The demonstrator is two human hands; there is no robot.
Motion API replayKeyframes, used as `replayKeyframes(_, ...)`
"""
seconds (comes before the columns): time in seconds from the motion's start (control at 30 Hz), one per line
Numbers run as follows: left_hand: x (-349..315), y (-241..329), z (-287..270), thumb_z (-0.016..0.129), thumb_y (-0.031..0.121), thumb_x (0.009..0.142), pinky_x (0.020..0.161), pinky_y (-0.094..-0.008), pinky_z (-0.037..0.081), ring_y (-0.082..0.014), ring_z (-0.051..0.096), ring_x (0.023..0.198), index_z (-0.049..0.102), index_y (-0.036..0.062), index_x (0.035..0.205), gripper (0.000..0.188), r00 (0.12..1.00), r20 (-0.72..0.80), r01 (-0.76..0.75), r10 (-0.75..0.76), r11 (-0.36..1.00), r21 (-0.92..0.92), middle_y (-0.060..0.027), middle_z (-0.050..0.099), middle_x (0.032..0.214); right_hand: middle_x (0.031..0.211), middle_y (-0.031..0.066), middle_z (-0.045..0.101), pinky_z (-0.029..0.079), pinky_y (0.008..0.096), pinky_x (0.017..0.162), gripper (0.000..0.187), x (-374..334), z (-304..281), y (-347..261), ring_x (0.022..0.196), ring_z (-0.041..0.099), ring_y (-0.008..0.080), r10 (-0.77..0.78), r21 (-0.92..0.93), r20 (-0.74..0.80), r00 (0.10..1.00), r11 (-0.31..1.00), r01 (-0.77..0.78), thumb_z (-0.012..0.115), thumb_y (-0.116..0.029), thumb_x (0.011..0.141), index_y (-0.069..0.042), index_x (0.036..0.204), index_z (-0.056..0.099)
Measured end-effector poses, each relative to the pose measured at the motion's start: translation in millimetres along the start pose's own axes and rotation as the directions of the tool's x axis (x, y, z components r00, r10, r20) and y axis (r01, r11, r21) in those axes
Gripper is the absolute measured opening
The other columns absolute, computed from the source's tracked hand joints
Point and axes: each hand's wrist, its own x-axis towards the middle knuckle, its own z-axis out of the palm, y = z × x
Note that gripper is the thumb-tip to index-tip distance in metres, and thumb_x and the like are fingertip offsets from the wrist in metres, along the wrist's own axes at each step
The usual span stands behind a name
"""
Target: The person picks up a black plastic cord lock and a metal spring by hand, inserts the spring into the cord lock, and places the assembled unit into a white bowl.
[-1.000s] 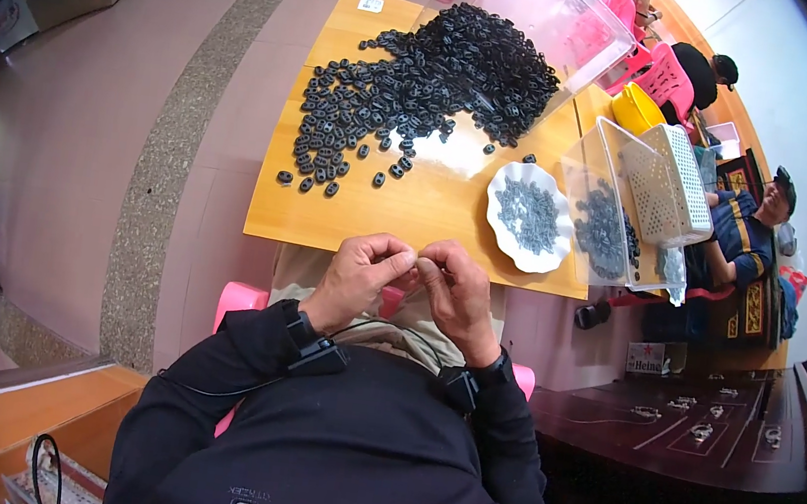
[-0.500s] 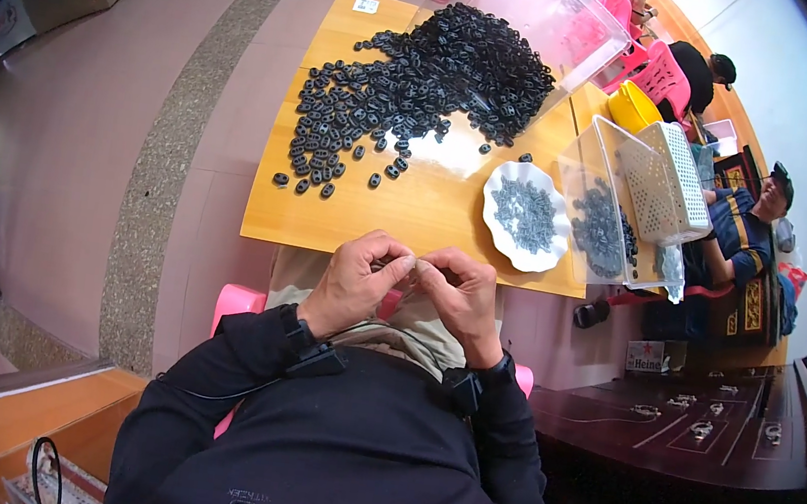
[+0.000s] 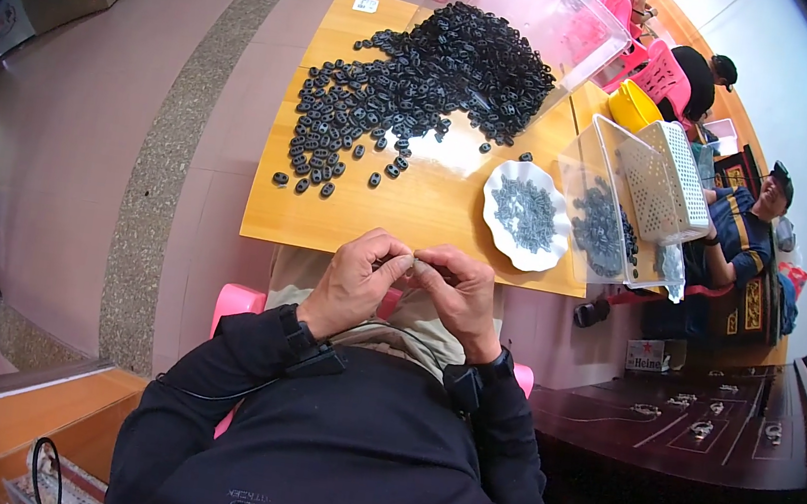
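Observation:
My left hand (image 3: 359,272) and my right hand (image 3: 462,291) meet just off the table's near edge, above my lap. Both are closed, thumbs and forefingers pinched tip to tip. Whatever lies between the fingertips is too small and hidden to name. Ahead on the wooden table (image 3: 407,222) spreads a large heap of small black oval pieces with two holes (image 3: 445,76), thinning out toward me. To the right of my hands stands a white scalloped dish (image 3: 494,233) with many small clear-grey pieces (image 3: 529,215) in it.
Right of the dish, a clear plastic bin (image 3: 599,140) holds more grey pieces, with a white perforated basket (image 3: 669,179) at it. A yellow bowl (image 3: 633,107) stands behind. A large clear tub (image 3: 582,32) lies tipped by the heap. Another person (image 3: 744,228) sits at right.
My hands stay pinched together in nearly the same place, with only slight finger movement. The person at right has shifted an arm a little.

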Motion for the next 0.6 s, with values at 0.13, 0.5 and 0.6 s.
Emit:
replayKeyframes(0.13,0,1,1,0.06,0.005,0.088,0.066,-0.0298,0.048,-0.0203,0.061,0.073,0.061,-0.0034,0.088,0.009,1.0,-0.009,0.006,-0.006,1.0,0.011,-0.0115,0.06,0.081,0.079,0.0053,0.066,0.052,0.0218,0.064,0.005,0,1,-3,0.073,0.065,0.0108,0.011,-0.098,-0.011,1.0,0.995,-0.012,0.061,0.005,0.086,0.006,0.09,0.064)
replayKeyframes(0.5,-1,3,2,0.061,0.007,0.087,0.065,-0.0323,0.047,-0.0248,0.06,0.072,0.062,-0.0025,0.087,0.01,0.997,-0.074,0.01,-0.004,0.997,0.08,-0.0131,0.06,0.081,0.068,0.0076,0.064,0.049,0.0238,0.056,0.008,5,9,-9,0.061,0.061,0.0103,-0.253,-0.504,-0.032,0.967,0.84,0.203,0.068,-0.001,0.077,0.001,0.083,0.064)
replayKeyframes(0.6,-1,4,2,0.061,0.007,0.086,0.065,-0.0323,0.047,-0.0248,0.06,0.072,0.062,-0.0025,0.087,0.01,0.998,-0.06,-0.003,0.009,0.996,0.085,-0.013,0.06,0.081,0.072,0.0042,0.064,0.049,0.0221,0.059,0.007,1,10,-9,0.065,0.06,0.0076,-0.035,-0.256,-0.097,0.995,0.967,0.009,0.066,0.001,0.079,0.002,0.085,0.064)
